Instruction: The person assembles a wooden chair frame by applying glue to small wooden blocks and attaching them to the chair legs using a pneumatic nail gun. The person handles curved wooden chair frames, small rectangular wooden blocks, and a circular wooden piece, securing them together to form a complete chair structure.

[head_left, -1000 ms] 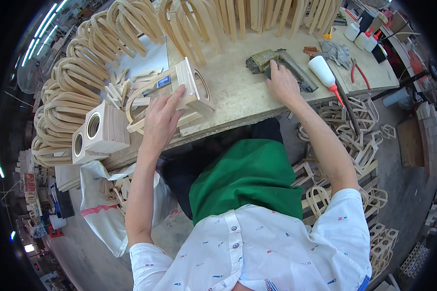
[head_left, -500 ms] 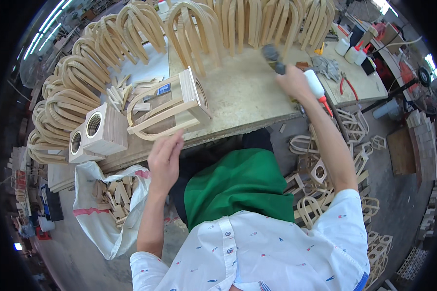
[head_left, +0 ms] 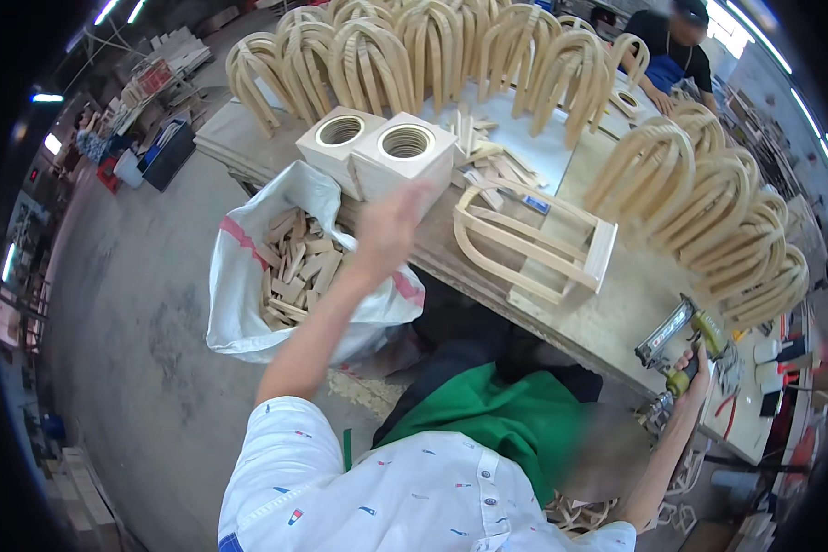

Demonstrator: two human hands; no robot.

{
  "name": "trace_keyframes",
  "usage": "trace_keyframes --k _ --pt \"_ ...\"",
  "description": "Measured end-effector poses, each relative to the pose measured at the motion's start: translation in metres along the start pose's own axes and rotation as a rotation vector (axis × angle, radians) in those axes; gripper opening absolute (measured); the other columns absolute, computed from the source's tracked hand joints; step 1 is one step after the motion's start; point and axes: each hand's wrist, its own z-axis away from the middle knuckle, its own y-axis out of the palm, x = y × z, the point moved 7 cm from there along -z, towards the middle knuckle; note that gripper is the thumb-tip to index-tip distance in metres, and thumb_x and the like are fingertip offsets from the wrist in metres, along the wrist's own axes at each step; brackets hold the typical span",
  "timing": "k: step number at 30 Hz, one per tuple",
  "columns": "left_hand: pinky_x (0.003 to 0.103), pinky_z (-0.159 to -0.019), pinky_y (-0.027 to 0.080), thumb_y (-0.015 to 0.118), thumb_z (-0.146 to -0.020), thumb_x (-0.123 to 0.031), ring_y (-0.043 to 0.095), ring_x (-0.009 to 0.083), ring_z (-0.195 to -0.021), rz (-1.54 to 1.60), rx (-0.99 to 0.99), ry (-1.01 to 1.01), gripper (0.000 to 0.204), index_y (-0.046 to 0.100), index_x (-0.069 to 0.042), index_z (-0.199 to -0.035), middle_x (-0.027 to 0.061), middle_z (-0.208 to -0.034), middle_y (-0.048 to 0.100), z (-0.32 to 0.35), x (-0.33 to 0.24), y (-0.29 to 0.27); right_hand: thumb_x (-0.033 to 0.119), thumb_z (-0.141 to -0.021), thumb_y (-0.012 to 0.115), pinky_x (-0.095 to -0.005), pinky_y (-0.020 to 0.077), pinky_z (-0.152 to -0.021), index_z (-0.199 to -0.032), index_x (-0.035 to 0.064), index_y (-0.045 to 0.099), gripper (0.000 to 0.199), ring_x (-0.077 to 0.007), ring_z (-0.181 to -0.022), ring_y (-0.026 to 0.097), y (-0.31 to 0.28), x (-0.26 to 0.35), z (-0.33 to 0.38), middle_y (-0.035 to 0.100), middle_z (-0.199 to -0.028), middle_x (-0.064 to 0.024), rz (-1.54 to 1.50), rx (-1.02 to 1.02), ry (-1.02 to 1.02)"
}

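Observation:
My right hand [head_left: 695, 370] is wrapped round the handle of a green pneumatic nail gun [head_left: 708, 333] with a silver and black magazine, over the right part of the workbench. My left hand [head_left: 386, 235] is smeared by motion in front of two pale wooden blocks with round, ring-lined holes on top. It overlaps the lower part of the nearer block [head_left: 400, 184]; whether it touches cannot be made out. The other block [head_left: 327, 166] stands just to its left. Between my hands, an arched wooden frame [head_left: 524, 247] with a flat end board lies on its side on the bench.
Bundles of bent wooden arches [head_left: 373, 69] line the bench's far side. Thin wood offcuts [head_left: 501, 170] and a small blue packet [head_left: 535, 204] lie behind the frame. A white sack [head_left: 235, 304] of wood scraps stands at the near left. Across the bench, another person [head_left: 662, 55] works.
The view has swung left. My left hand has moved from beside the arched frame to the wooden blocks. The nail gun, in my right hand throughout, now shows clearly nearer the bench's front edge.

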Motion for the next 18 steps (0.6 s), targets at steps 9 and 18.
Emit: trace_keyframes --k 9,18 --pt "0.035 -0.087 0.049 0.068 -0.083 -0.024 0.064 0.0249 -0.098 -0.201 -0.292 -0.227 0.049 0.055 0.003 -0.122 0.0177 -0.109 0.066 -0.133 0.156 -0.109 0.021 -0.098 0.053 -0.024 0.0464 -0.051 -0.102 0.0073 0.045 0.017 -0.0114 -0.06 0.05 -0.011 -0.046 -0.039 0.052 -0.075 -0.0043 -0.013 -0.06 0.074" --pt "0.035 -0.091 0.048 0.082 -0.068 -0.035 0.063 0.027 -0.101 0.098 -0.195 -0.293 0.077 0.047 0.005 -0.124 0.019 -0.11 0.064 -0.197 0.203 -0.085 0.02 -0.095 0.056 -0.0235 0.0452 -0.048 -0.092 0.0073 0.05 0.014 -0.012 -0.055 0.052 -0.003 -0.046 -0.029 0.056 -0.07 -0.0045 0.169 -0.196 0.026"
